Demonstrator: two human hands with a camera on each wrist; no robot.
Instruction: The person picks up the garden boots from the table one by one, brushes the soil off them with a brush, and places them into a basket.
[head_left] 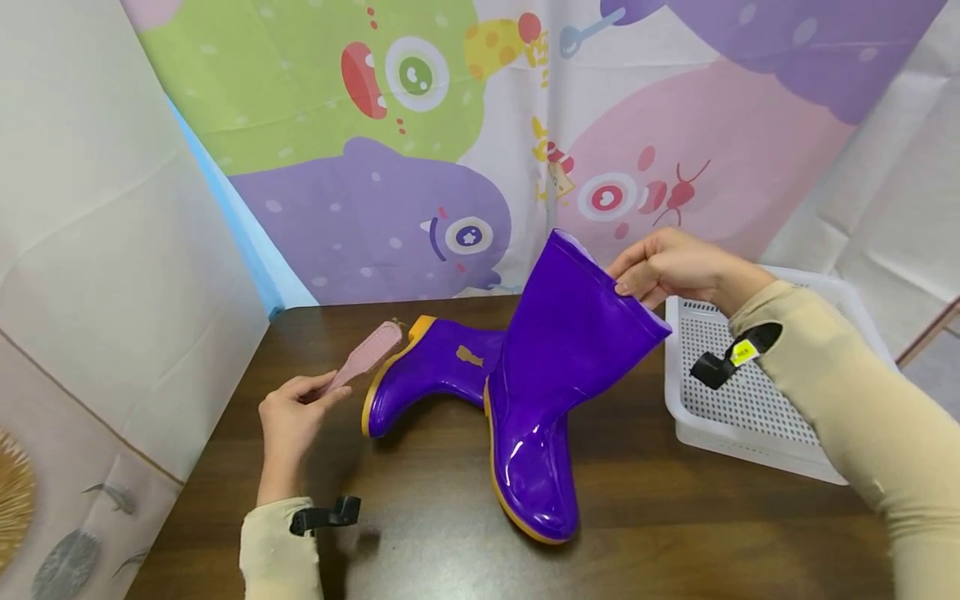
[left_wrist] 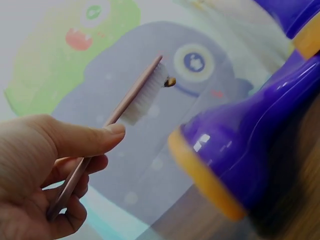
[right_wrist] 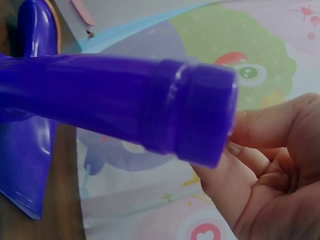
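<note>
My left hand (head_left: 288,421) grips the handle of a pink brush (head_left: 369,353). White bristles (left_wrist: 146,99) show in the left wrist view, with a small dark-and-yellow bit (left_wrist: 170,81) at their outer end. By its top rim, a purple rain boot (head_left: 573,329) with a yellow sole is pinched between the thumb and fingers of my right hand (head_left: 675,265). That boot leans, shaft up to the right and toe toward me. Behind it a second purple boot (head_left: 442,354) lies on its side, its sole facing the brush; the held boot hides the upper part of its shaft.
A white perforated plastic basket (head_left: 678,421) stands on the right of the dark wooden table (head_left: 420,521), partly under my right forearm. A cartoon-printed curtain (head_left: 375,225) hangs along the table's back edge. Black camera mounts sit on both wrists.
</note>
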